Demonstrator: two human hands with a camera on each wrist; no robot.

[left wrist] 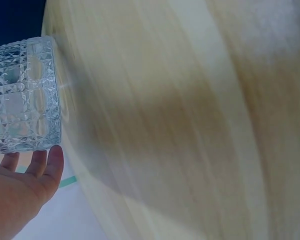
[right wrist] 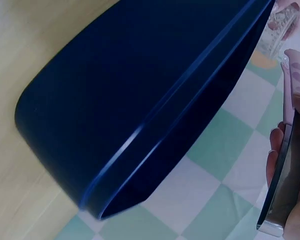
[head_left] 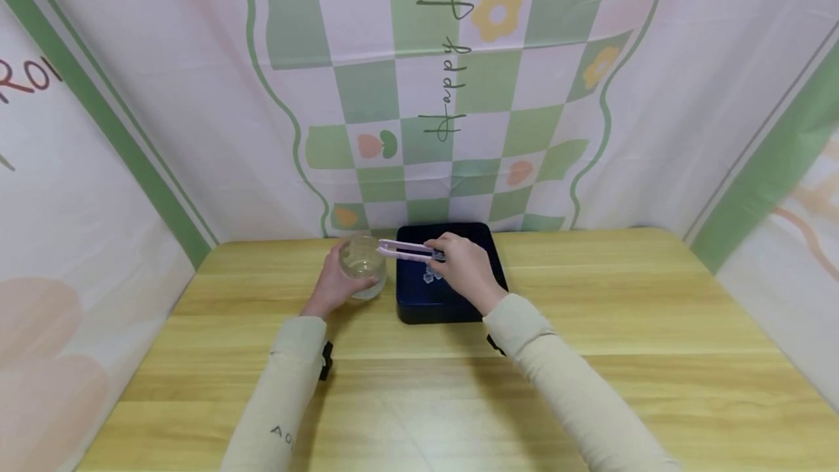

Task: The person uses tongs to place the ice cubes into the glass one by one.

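A clear glass (head_left: 364, 284) with a faceted, cut pattern stands on the table left of a dark blue tray. Wrapped around its left side, my left hand (head_left: 333, 284) grips it; the left wrist view shows the fingertips at the base of the glass (left wrist: 25, 95). My right hand (head_left: 467, 268) holds tongs (head_left: 404, 255) with a metal body and pink tips, which point left and reach near the rim of the glass. I cannot tell whether anything sits between the tips. Below the right hand, several clear ice-like cubes (head_left: 430, 275) lie in the tray (head_left: 432, 314).
The wooden table (head_left: 406, 399) ends at the back against a hanging cloth (head_left: 426, 71) with green checks and flowers. More cloth hangs on the left and right sides. In the right wrist view, the tray's tall wall (right wrist: 90, 100) fills much of the picture.
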